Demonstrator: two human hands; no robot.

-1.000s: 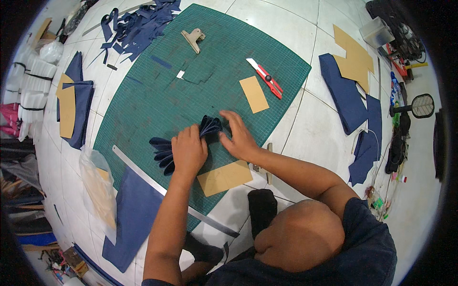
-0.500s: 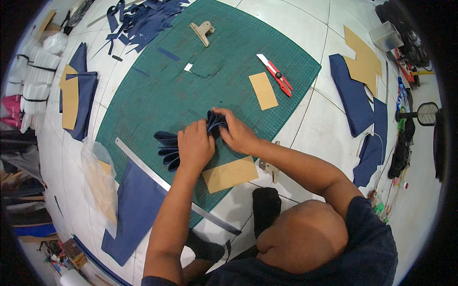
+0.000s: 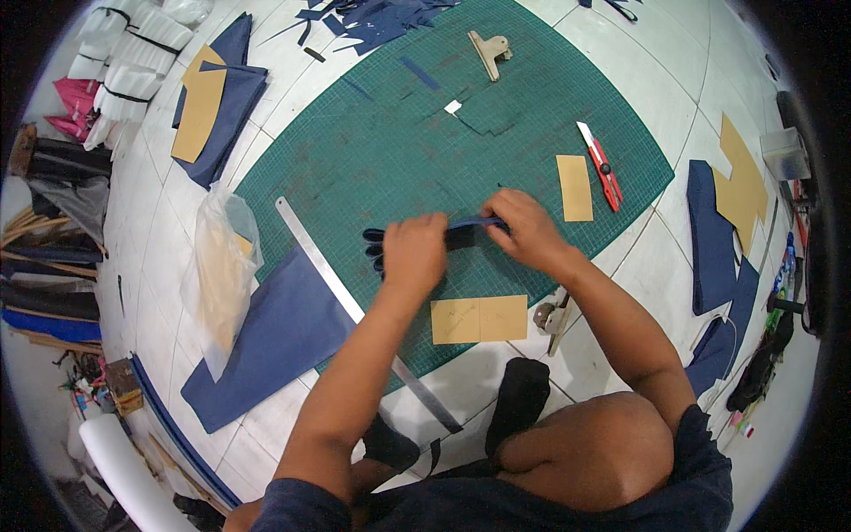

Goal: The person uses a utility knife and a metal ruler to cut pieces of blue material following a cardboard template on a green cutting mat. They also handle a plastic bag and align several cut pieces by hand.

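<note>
Above a green cutting mat, both hands hold a dark blue bundle of folded fabric strips. My left hand is closed around its middle, and looped ends stick out on the left. My right hand pinches the bundle's right end, stretching it out nearly flat. Nearer me lies a tan card piece with a line across its middle. A steel ruler slants beneath my left forearm. To the right of my right hand are a smaller tan card and a red utility knife.
A metal bulldog clip lies on the mat's far part, another clip at its near right edge. Blue fabric and a plastic bag lie left. Fabric with tan templates sits far left; more fabric lies right.
My hands have moved apart, and the bundle between them has gone from bunched and bent upward to stretched out sideways. The whole view has shifted, so the surroundings appear displaced.
</note>
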